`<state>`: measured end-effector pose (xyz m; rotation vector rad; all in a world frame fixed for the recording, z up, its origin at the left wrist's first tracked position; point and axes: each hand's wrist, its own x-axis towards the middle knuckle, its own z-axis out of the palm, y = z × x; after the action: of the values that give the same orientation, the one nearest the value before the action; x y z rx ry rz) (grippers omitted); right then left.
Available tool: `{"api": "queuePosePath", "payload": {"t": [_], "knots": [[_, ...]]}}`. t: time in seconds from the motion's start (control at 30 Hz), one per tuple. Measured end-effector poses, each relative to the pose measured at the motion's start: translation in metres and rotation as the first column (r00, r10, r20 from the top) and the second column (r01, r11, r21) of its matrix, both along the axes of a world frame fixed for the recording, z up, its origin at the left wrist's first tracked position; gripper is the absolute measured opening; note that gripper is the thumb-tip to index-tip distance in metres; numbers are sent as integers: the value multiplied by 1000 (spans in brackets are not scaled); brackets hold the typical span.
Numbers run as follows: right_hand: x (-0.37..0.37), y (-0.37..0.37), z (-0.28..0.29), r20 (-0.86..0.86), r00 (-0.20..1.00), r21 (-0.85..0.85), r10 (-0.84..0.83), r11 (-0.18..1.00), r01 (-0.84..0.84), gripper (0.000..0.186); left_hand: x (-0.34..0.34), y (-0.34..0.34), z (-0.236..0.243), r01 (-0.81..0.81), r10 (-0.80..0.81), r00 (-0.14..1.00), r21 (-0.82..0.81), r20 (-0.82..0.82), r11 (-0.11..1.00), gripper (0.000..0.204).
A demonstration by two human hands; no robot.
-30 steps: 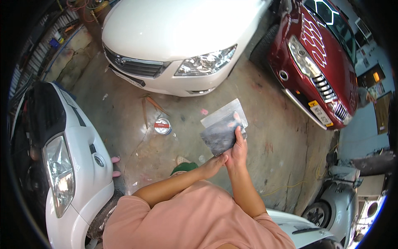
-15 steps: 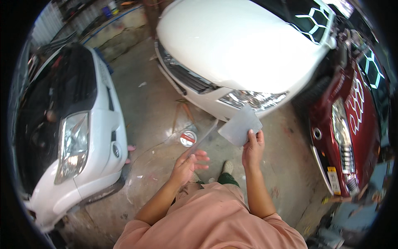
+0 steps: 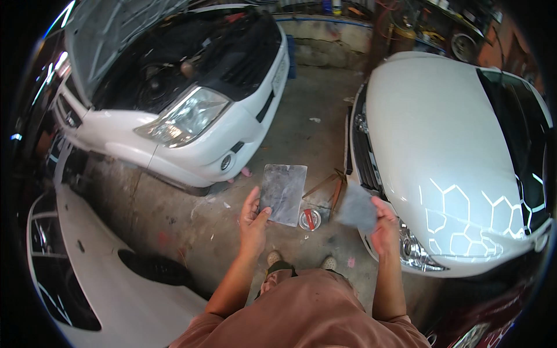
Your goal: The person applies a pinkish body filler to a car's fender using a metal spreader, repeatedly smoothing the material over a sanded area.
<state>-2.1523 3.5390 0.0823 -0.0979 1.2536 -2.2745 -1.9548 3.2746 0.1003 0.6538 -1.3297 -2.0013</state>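
Observation:
I stand on a concrete garage floor between parked cars. My left hand [image 3: 253, 216] holds a flat grey rectangular sheet [image 3: 283, 192] upright by its lower left edge. My right hand [image 3: 384, 227] grips a second, darker grey sheet [image 3: 355, 207] by its right side. The two sheets are apart, about a hand's width between them. Below them on the floor lies a small round tin with a red mark [image 3: 310, 218]. My shoes [image 3: 272, 257] show under the hands.
A white car with its bonnet up [image 3: 174, 110] stands at the upper left. Another white car [image 3: 452, 156] fills the right. A white body panel [image 3: 104, 290] lies at the lower left. Thin brown sticks [image 3: 332, 184] rest on the floor. Shelves of clutter [image 3: 441, 23] line the back wall.
My view has swung around, so the cars sit differently in the frame. The single sheet held by my right hand is now two sheets, one in each hand, held apart.

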Motion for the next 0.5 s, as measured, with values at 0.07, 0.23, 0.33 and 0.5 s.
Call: {"api": "queuePosePath", "payload": {"t": [0.07,0.23,0.33,0.5], "knots": [[-26,-1,9,24,995,-200,96,976,-89,28,2,14,16,-48,52,996,62,-71,997,70],[-43,-34,-31,0,970,-103,245,964,-243,21,10,40,26,-134,155,979,156,-135,979,59],[-7,-67,-18,-36,967,57,251,967,-249,25,24,43,9,-157,203,967,270,-153,950,48],[16,-63,5,-464,813,282,351,929,-240,35,10,56,42,-224,297,948,416,-118,881,33]]}}
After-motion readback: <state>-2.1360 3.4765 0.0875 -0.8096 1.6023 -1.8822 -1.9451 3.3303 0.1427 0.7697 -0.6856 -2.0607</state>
